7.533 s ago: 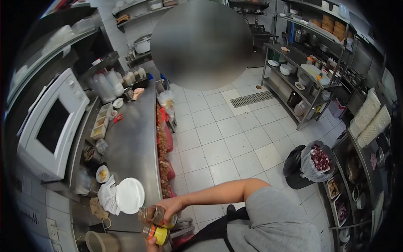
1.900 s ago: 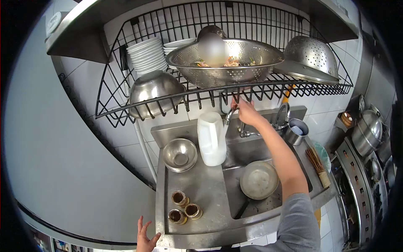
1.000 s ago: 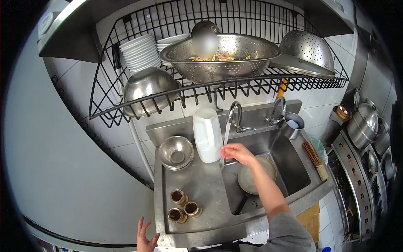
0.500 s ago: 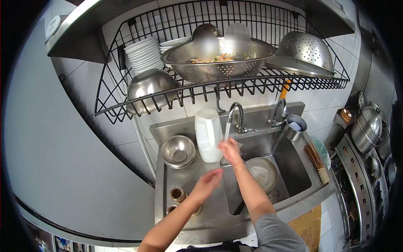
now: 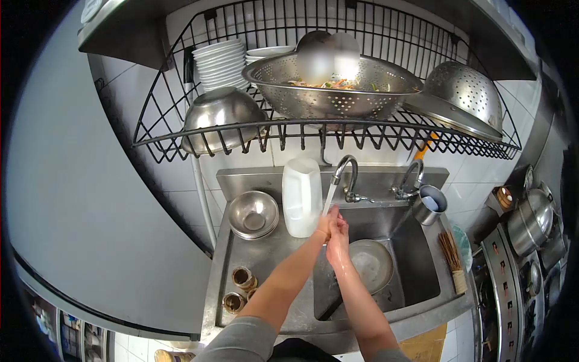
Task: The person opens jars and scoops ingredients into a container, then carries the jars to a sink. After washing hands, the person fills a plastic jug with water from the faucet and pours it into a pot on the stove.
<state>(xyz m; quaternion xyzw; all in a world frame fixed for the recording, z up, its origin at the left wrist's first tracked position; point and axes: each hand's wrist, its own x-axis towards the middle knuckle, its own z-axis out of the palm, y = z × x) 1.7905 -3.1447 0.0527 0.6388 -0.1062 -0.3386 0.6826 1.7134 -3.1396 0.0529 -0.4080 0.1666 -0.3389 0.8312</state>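
Note:
Under the running faucet (image 5: 348,173), my left hand (image 5: 326,225) and my right hand (image 5: 339,240) are pressed together, both wet. My right hand's fingers curl around my left hand near the wrist. The left fingers are mostly hidden behind them. A stream of water (image 5: 330,196) falls onto both. A round pan (image 5: 372,266) lies in the sink (image 5: 416,259) below, to the right of my hands. Just left of them stands a white translucent plastic jug (image 5: 300,196).
Stacked metal bowls (image 5: 253,215) and open jars (image 5: 243,278) are on the left counter. A wire rack (image 5: 356,127) overhead holds a large colander (image 5: 338,105) of cut vegetables. A metal pot (image 5: 429,205) and a bundled brush (image 5: 452,259) sit at the sink's right edge.
My left hand has moved up and right from the counter side into the water and joined my right hand. My right hand has shifted slightly right and down. The view has shifted too.

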